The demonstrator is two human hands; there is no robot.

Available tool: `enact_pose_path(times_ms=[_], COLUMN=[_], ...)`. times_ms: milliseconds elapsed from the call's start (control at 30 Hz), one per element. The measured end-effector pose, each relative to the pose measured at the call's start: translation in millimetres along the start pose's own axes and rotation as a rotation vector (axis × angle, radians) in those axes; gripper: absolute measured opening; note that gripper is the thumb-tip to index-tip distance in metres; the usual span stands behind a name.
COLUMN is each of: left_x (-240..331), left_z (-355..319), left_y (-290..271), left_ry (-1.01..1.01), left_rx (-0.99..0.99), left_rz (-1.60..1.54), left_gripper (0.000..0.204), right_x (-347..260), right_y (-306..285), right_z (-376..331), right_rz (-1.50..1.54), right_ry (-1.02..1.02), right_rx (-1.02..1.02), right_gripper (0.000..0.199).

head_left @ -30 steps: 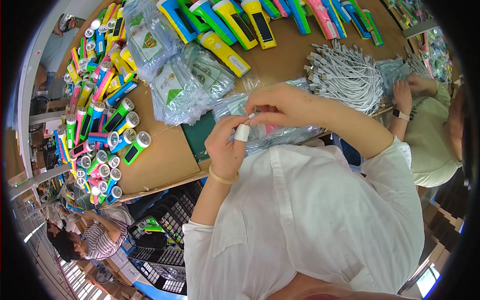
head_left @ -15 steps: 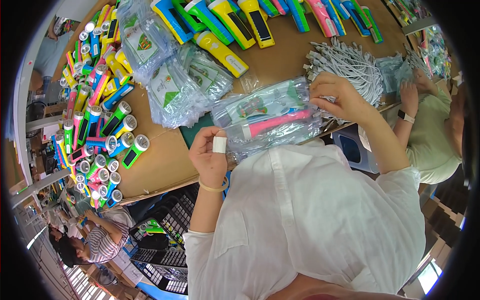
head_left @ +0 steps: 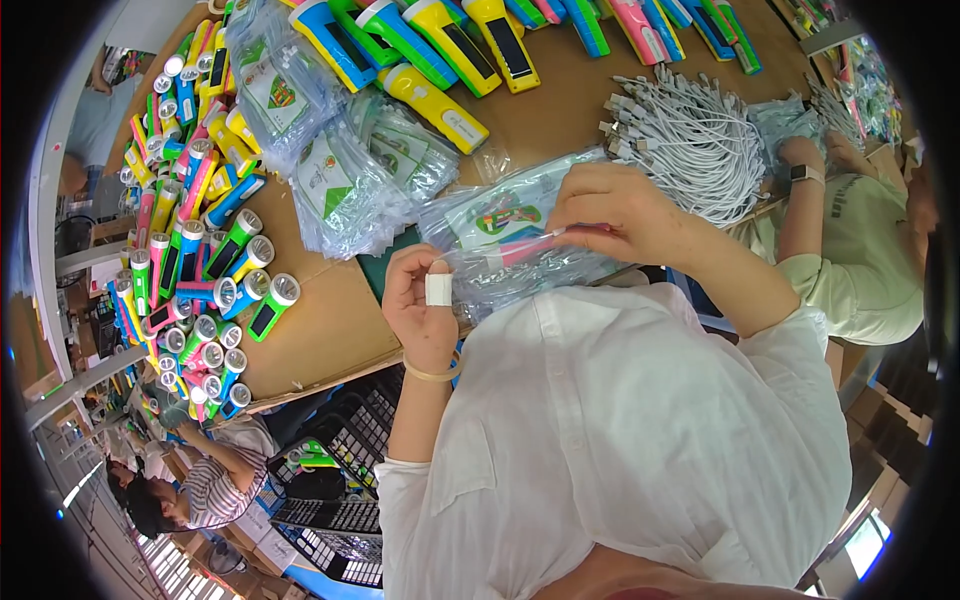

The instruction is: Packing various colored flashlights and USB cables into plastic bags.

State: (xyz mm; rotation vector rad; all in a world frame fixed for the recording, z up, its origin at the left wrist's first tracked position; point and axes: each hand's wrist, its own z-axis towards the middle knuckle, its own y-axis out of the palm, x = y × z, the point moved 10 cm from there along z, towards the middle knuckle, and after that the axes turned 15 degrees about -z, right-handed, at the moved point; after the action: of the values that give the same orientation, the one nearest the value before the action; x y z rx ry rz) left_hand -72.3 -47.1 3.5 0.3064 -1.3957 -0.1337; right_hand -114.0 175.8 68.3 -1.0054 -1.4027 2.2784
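A clear plastic bag [head_left: 468, 228] with a green-and-white printed panel lies in front of me near the table's front edge. Inside it shows a pink flashlight [head_left: 522, 252], partly hidden by my right hand. My left hand [head_left: 420, 305], with white tape round one finger, is closed on the bag's left edge. Over the right half of the bag, my right hand [head_left: 625, 215] pinches the plastic between thumb and fingers. Other clear bags seem to lie beneath this one. Beyond my left hand rests a pile of printed plastic bags [head_left: 345, 190].
Many colourful flashlights [head_left: 200, 250] crowd the left of the cardboard-covered table [head_left: 315, 325], and a row of them [head_left: 430, 45] lies at the back. White cables [head_left: 690, 145] are heaped at right. A co-worker's hand [head_left: 803, 155] works beyond them. Black crates [head_left: 345, 440] stand below at left.
My right hand has moved left from the bag's right end to over its middle, covering part of the pink flashlight. My left hand has stayed at the bag's left edge.
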Motion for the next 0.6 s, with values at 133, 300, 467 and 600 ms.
enact_pose_path(times_ms=[133,300,467,600], left_x=[5,1,0,5], left_z=[-3,0,-6,-5], left_y=[6,9,13,20], left_ry=[0.010,-0.015,-0.008,-0.006], left_rx=[-0.044,-0.028,-0.046,-0.057], left_rz=[0.048,0.025,0.037,0.037], left_gripper=[0.011,0.010,0.010,0.008], right_x=[-9,2,18,29], right_y=[-10,-14,-3,0], right_z=[-1,2,-10,-17], right_rz=[-0.097,-0.027,-0.091,0.004], right_ry=[-0.027,-0.012,0.076,0.107], right_rx=[-0.042,-0.055,-0.120,-0.163], right_gripper=[0.014,0.013,0.012,0.012])
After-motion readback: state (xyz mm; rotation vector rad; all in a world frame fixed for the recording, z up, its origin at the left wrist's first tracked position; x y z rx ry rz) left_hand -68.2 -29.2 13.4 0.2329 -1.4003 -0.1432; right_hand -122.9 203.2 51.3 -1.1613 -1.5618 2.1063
